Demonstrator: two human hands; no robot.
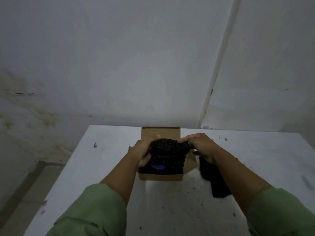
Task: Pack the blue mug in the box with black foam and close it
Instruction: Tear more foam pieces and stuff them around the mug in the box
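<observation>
I see my left hand and right hand gripping the black foam over the blue mug in the box; bunched foam could block the flaps.

An open cardboard box sits on the white worktop. Above it, the left hand and right hand grip bumpy black foam; the blue mug shows beneath. More foam lies right of the box.
</observation>
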